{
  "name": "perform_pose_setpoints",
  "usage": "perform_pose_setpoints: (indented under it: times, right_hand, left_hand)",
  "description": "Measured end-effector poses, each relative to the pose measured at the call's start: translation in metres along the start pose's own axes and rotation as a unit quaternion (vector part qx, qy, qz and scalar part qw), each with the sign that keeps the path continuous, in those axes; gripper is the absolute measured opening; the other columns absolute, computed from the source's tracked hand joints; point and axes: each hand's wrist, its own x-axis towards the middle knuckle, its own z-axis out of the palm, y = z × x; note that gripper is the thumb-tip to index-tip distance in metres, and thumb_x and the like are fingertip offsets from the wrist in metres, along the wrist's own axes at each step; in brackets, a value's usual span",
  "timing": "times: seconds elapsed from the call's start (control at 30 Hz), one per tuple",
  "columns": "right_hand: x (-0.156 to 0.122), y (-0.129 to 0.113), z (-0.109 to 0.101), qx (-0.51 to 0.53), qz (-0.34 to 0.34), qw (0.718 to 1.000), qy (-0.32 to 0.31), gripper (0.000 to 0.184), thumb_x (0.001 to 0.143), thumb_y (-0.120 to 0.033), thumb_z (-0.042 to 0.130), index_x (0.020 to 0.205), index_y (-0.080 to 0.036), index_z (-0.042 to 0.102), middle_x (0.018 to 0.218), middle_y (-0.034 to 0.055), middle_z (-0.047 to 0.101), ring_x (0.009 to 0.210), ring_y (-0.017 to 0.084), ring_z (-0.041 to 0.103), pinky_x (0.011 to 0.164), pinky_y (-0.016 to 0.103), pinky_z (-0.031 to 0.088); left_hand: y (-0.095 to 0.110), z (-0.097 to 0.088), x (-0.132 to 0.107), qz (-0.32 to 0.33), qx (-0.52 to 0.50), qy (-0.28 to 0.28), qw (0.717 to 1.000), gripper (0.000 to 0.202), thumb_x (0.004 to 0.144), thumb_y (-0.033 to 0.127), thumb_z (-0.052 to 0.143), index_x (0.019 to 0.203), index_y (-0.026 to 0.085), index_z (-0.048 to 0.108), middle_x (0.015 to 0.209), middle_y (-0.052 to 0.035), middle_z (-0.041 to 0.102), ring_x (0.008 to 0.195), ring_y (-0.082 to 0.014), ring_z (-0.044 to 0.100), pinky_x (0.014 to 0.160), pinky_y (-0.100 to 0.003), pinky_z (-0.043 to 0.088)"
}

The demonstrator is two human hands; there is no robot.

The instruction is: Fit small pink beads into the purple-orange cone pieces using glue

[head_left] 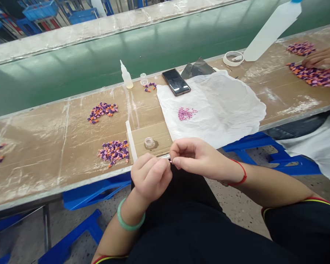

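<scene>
1. The left hand (151, 176), with a green bangle, and the right hand (198, 157), with a red string, are together just off the desk (44, 154) edge, above the person's lap.
2. Their fingertips pinch a thin rod (165, 156) from both sides, and a pink speck (170, 161) shows at the pinch. The fingers hide most of it, so I cannot tell which hand steadies which part.
3. Just beyond the hands, a glass jar (150, 143) stands on a cardboard sheet (151, 136), beside a white strip (131, 141).
4. On a white cloth (222, 102), pink beads (186, 113) lie in one small heap.
5. Purple-and-orange pieces (114, 152) lie loose in a heap left of the hands, with another heap (102, 112) behind it and a few more (150, 86) near a glue bottle (125, 75) and a phone (176, 81).
6. As far as the desk shows, the loose heaps are all unpacked, and no finished or boxed batch is in view.
7. Far right, a co-worker's hand (321, 57) rests at another heap (316, 75).
</scene>
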Motion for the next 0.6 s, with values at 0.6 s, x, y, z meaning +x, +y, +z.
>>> perform_pose_setpoints:
  times: [0.6]
  right_hand:
    - [0.012,-0.004,-0.004,-0.099,-0.091,0.991,-0.016,0.007,0.079,-0.017,0.055,0.072,-0.017,0.054,0.065,-0.0005,0.058,0.059,0.010,0.052,0.054,0.022,0.042]
  left_hand:
    - [-0.005,-0.015,-0.014,-0.260,-0.147,0.006,0.954,0.010,0.093,0.019,0.063,0.084,0.020,0.064,0.066,0.0030,0.064,0.056,-0.0089,0.058,0.057,-0.019,0.047]
